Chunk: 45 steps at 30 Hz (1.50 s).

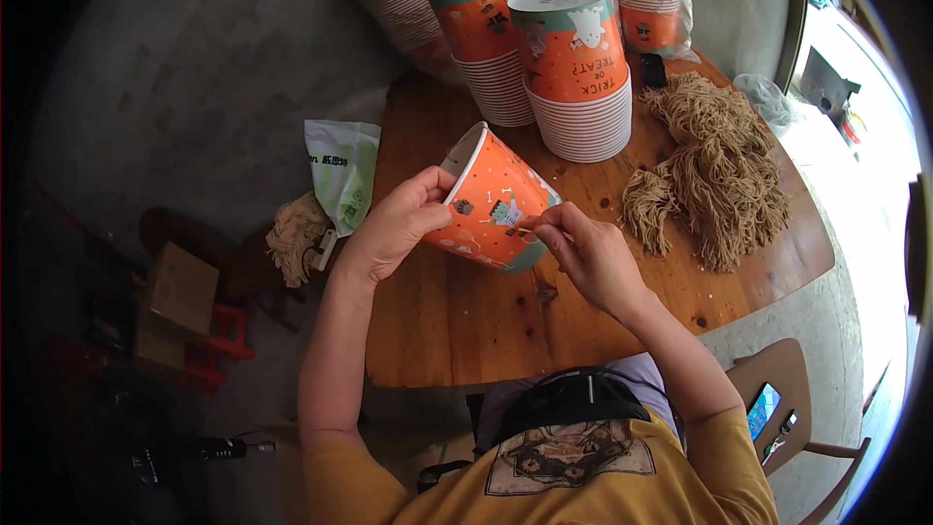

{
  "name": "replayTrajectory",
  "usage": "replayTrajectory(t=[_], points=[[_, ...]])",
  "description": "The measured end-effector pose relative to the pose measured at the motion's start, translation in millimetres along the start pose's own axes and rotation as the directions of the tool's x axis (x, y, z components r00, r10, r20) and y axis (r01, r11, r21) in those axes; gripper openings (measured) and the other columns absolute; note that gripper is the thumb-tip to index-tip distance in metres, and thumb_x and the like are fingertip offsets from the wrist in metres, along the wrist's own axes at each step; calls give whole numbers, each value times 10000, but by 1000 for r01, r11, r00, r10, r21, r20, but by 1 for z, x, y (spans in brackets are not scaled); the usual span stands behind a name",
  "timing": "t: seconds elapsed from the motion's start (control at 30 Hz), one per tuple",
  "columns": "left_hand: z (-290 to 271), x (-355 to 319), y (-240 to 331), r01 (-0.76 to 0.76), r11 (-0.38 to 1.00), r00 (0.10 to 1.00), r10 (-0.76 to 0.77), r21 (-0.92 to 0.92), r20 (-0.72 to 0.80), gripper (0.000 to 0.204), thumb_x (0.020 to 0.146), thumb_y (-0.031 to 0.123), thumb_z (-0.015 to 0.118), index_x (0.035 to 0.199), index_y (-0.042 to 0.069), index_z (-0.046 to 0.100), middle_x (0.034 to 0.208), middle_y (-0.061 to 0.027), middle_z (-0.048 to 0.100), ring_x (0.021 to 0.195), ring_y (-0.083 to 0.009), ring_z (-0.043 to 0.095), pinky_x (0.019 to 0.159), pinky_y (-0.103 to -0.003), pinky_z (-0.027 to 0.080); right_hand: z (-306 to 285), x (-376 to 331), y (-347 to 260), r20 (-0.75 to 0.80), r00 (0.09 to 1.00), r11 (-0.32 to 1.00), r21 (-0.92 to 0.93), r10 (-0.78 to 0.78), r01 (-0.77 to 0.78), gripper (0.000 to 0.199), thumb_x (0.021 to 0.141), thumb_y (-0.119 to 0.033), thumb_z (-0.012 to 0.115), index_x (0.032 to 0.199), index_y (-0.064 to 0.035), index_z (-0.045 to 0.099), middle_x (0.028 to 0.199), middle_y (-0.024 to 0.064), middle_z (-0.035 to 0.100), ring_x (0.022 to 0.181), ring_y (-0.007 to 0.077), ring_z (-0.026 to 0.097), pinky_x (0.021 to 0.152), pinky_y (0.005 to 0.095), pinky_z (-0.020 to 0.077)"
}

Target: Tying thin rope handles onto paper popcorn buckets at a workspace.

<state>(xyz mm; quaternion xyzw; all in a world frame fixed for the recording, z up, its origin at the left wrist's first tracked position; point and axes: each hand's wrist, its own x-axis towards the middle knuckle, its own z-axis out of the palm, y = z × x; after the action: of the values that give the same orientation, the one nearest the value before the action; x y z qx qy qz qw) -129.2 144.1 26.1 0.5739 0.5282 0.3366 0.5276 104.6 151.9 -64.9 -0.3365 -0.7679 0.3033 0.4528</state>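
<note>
Holds a tilted orange paper bucket (496, 196) above the counter (466, 340), in front of two bucket stacks (578, 117), with the left hand (400, 217) clamped on its rim; pinches a thin item (526, 230), too small to identify, at its side with the right hand (595, 255), near tan cord (724, 180).

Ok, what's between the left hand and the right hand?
In the head view, a tilted orange bucket lies between the left hand, gripping its rim, and the right hand, near its base.
</note>
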Motion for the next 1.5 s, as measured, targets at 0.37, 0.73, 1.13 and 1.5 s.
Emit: replayTrajectory(t=[0.37,0.73,1.13,1.5], points=[[0,-1,-14,-35,999,999,35,5,-6,272,864,32,524,1129,8,576,1040,-28,620,934,-69,572,870,-246,450,15,11,3,-209,969,977,-190,-131,91,138,922,-162,597,921,-26,573,729,102,657,615,217,668,561,325,522],[42,8,-6,-80,996,996,81,32,-34,278,865,-35,499,1142,-15,520,1068,-65,607,959,-109,589,855,-273,500,28,16,-3,-315,934,971,-217,-168,102,169,819,-126,666,886,-71,521,678,55,636,596,221,654,501,340,505],[53,11,-7,-99,995,994,98,13,39,355,871,-45,482,1223,2,474,1165,-68,566,1020,-103,567,916,-260,479,24,14,2,-267,948,938,-339,-174,77,170,834,-148,673,866,-57,533,740,63,652,619,203,665,547,309,522],[59,12,-7,-124,992,985,126,-22,118,259,917,-11,479,1173,-9,514,1078,-66,595,971,-111,578,865,-255,490,18,12,1,-255,954,918,-393,-155,44,172,832,-163,669,876,-66,533,742,67,651,625,224,661,545,330,517]])
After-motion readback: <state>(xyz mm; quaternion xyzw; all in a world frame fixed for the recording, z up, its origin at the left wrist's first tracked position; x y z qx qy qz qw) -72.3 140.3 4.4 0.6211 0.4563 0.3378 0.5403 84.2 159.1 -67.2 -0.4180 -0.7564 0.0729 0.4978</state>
